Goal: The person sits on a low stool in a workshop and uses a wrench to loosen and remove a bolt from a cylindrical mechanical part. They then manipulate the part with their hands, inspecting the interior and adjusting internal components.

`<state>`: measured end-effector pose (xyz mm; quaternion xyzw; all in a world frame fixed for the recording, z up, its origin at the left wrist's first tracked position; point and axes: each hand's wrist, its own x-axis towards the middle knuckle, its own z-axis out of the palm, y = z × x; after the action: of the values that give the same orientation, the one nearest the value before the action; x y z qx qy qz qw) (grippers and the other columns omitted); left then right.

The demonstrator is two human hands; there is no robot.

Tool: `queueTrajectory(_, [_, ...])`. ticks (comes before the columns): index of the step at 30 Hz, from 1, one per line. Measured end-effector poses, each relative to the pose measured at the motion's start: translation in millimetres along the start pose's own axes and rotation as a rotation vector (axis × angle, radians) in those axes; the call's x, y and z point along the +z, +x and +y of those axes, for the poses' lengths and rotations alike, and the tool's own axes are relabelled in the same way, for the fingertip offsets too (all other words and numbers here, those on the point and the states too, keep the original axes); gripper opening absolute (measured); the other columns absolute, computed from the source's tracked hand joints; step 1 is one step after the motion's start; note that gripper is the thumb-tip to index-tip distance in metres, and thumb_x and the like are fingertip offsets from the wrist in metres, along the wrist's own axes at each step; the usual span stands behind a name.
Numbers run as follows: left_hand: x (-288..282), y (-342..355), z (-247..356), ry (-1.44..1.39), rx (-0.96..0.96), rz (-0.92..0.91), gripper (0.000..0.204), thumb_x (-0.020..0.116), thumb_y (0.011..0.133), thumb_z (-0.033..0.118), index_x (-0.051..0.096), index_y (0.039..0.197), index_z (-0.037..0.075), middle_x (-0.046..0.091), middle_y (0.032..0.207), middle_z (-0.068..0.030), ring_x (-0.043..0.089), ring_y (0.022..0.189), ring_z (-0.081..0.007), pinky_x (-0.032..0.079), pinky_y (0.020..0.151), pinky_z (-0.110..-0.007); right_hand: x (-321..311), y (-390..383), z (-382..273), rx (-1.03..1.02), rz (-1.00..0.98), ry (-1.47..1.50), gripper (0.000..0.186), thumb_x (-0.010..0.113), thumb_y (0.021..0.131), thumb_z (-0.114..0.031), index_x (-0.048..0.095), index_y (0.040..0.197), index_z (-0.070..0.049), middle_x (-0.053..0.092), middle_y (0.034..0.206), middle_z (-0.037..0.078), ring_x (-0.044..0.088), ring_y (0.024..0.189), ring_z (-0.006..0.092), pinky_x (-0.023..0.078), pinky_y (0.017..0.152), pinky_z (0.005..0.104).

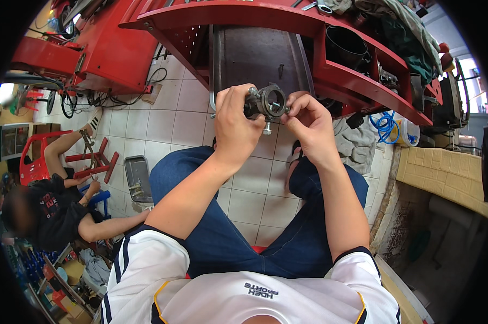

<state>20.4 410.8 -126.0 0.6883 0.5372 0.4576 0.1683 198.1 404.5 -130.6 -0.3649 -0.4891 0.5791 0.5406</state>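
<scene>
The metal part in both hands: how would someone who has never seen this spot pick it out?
Start at the red steel workbench across the top, then drop to the two hands below it. The left hand and right hand pinch a grey metal part, the only piece with a round bore and protruding bolts.

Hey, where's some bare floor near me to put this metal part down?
Bare tiles lie between your knees, under the metal part held in your left hand and right hand. More open tile sits left, between the metal tray and the red bench. The right side is crowded: grey rag, blue hose.
</scene>
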Motion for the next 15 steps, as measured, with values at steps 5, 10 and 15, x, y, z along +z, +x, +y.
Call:
queueTrajectory(5, [2, -2, -3, -0.011, -0.039, 0.001, 0.056, 0.078, 0.062, -0.008, 0.058, 0.112, 0.007, 0.064, 0.103, -0.0093, 0.058, 0.102, -0.0336, 0.048, 0.087, -0.043, 16, 1, -3, 0.031, 0.188, 0.078, 0.020, 0.066, 0.099, -0.024, 0.062, 0.101, -0.004, 0.062, 0.104, 0.005, 0.056, 0.083, 0.0097, 0.047, 0.078, 0.0246])
queueTrajectory(10, [1, -2, -3, -0.027, -0.064, -0.028, 0.057, 0.075, 0.062, -0.009, 0.058, 0.114, 0.007, 0.064, 0.105, -0.0104, 0.057, 0.106, -0.0354, 0.049, 0.090, -0.044, 3, 5, -3, 0.398, 0.118, 0.118, 0.057, 0.043, 0.108, -0.052, 0.067, 0.096, -0.002, 0.062, 0.072, 0.001, 0.050, 0.061, 0.0075, 0.038, 0.059, 0.0232])
queueTrajectory(15, [3, -2, -1, -0.016, -0.033, -0.028, 0.057, 0.076, 0.062, -0.009, 0.058, 0.114, 0.006, 0.064, 0.105, -0.0106, 0.057, 0.106, -0.0353, 0.049, 0.090, -0.044, -4, 4, -4, 0.544, 0.023, 0.097, 0.055, 0.048, 0.107, -0.051, 0.068, 0.087, -0.003, 0.060, 0.066, 0.001, 0.049, 0.057, 0.0073, 0.037, 0.055, 0.0221])
